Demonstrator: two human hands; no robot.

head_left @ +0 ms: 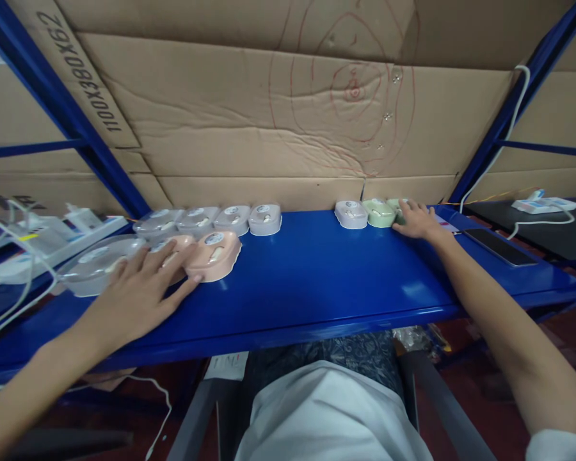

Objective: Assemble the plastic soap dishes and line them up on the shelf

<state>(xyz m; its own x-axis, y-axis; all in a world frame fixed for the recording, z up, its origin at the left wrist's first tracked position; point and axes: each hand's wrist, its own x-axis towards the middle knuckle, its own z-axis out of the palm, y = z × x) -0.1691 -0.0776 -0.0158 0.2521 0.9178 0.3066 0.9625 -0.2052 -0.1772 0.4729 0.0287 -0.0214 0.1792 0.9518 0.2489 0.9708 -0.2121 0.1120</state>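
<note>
My left hand lies with its fingers spread over the pink lidded plastic boxes at the left front, its thumb by the near side of the rightmost pink box. A second pink box is partly hidden under those fingers. At the right back, my right hand rests with stretched fingers on a green box, which it mostly covers. Beside that one stand another green box and a greyish-lilac box. Each uncovered box bears a round label on its lid.
Several greyish boxes line the back left, with a larger clear-lidded grey box in front. A dark phone lies at the right. White power strips and cables are at the left. Cardboard walls the back of the blue shelf.
</note>
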